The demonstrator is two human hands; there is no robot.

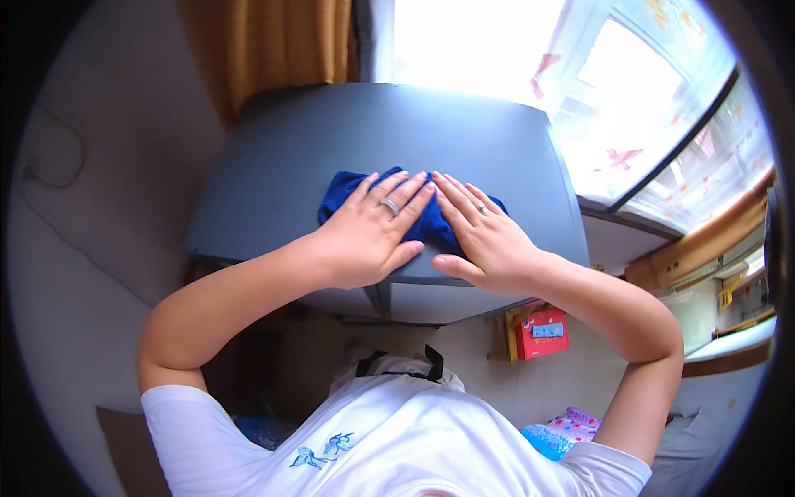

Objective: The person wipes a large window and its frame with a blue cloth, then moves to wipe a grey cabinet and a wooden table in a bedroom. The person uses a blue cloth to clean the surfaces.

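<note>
A dark blue cloth [338,191] lies bunched on the grey-blue top of a table [397,130], close to its front edge. My left hand [376,223] presses flat on the cloth's left part, fingers extended, a wide ring on one finger. On the right part of the cloth rests my right hand [481,233], palm down, also wearing a ring. The fingertips of both hands nearly meet at the middle. Much of the cloth is hidden beneath them.
An orange-brown curtain [279,50] hangs behind the table's left corner. Bright windows [478,43] with sheer, patterned curtains stand behind and to the right. A red box [542,333] sits low at the right. At the left is a pale wall [124,186] with a cable [81,248].
</note>
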